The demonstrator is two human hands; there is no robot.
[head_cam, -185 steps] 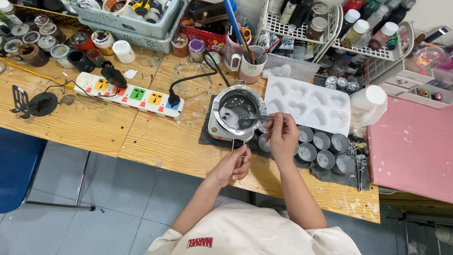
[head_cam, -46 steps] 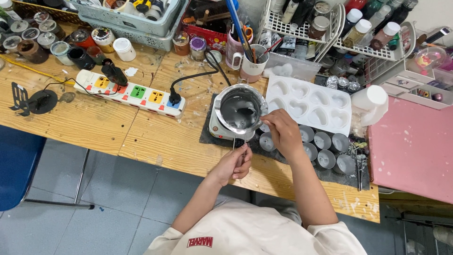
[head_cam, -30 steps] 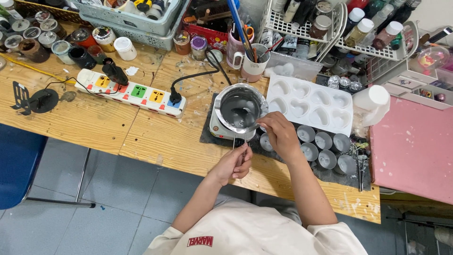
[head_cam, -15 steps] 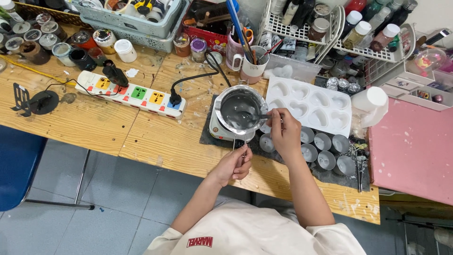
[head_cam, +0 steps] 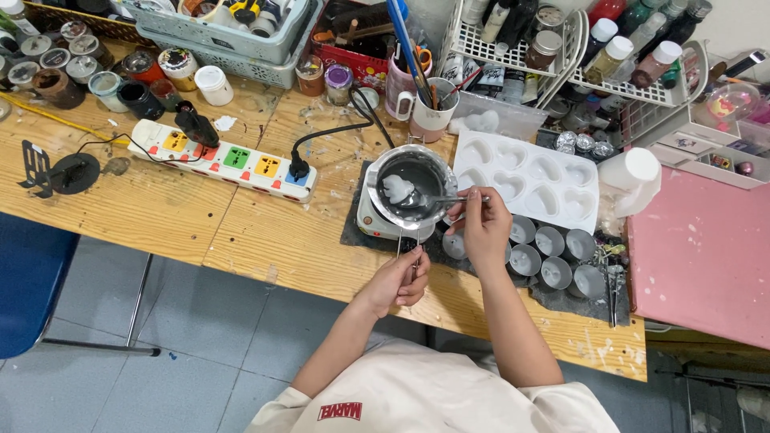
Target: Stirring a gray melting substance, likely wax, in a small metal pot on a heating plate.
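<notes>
- One head-worn camera looks steeply down from above the person's chest.
- It faces forward across the cluttered wooden tabletop (head_cam: 160,208), grey tiled floor (head_cam: 200,337) below.
- Middling distance; no second view.

The pot (head_cam: 411,186) sits on a hotplate (head_cam: 377,220), apparently; mould (head_cam: 525,179) right, power strip (head_cam: 220,159) left.
</notes>
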